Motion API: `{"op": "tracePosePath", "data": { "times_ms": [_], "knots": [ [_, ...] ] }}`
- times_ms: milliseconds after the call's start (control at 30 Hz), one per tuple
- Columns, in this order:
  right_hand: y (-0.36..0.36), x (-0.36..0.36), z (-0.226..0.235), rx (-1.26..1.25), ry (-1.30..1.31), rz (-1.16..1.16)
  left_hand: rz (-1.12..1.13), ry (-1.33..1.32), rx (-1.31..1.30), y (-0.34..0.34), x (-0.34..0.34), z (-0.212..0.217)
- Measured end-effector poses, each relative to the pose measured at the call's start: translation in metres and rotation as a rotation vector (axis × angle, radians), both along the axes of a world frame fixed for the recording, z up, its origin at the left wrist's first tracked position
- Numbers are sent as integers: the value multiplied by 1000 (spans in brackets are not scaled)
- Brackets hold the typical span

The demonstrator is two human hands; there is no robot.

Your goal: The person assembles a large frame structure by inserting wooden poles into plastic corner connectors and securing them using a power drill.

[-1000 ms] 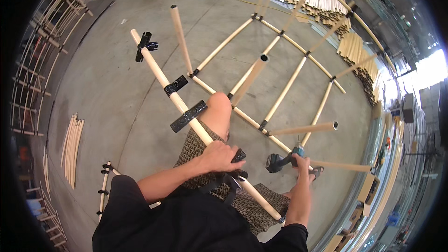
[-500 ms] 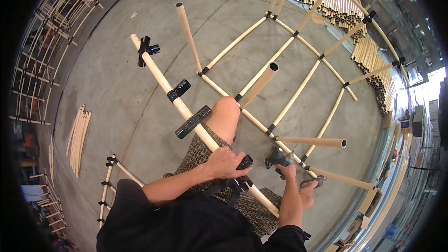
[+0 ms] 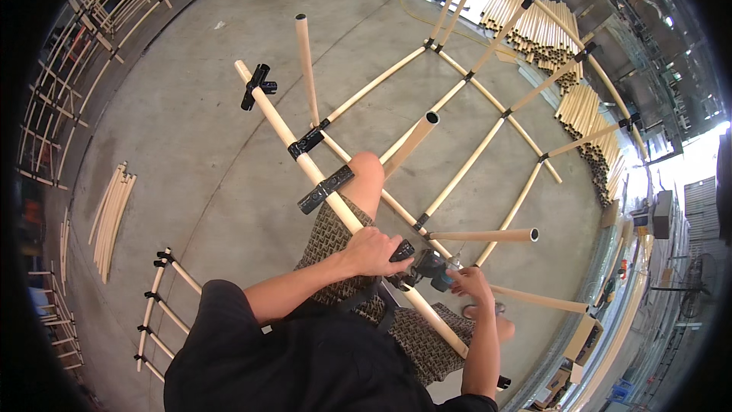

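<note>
A long cream pipe [image 3: 276,123] with several black joints [image 3: 326,189] along it lies slantwise across my thighs. My left hand [image 3: 371,250] is closed round this pipe, its fingers against a black joint [image 3: 402,250]. Just right of it, my right hand [image 3: 471,285] holds a dark and teal cordless drill [image 3: 433,267] close over the pipe; its handle is partly hidden by the fingers. Beyond my knee stands a frame of cream pipes [image 3: 465,172] on the floor, with uprights [image 3: 412,145] rising from its black joints.
Stacks of cut pipes [image 3: 583,118] lie at the far right. Loose pipes [image 3: 114,221] rest on the concrete floor [image 3: 198,122] at left, near a smaller pipe frame [image 3: 155,297]. Racks of pipe [image 3: 57,122] line the left edge. A cardboard box [image 3: 583,338] sits at right.
My right hand has brought the drill leftward, from over the floor frame to beside my left hand. My left hand keeps its hold on the pipe. The whole view has shifted slightly.
</note>
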State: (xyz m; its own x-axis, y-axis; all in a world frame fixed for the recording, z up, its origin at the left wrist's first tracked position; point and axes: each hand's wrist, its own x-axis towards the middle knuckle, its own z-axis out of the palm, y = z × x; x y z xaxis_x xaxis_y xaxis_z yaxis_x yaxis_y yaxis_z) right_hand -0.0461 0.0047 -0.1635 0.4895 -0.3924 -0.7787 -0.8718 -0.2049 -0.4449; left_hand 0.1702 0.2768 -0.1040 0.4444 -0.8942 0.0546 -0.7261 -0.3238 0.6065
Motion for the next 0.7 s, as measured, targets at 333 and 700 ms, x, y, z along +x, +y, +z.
{"op": "tracePosePath", "data": {
  "times_ms": [333, 700],
  "knots": [
    [136, 26, 110, -310, -357, 420, 79, 34, -62, -5, 0, 16],
    [158, 54, 78, -504, -316, 297, 94, 63, 29, -7, -3, 11]
  ]
}}
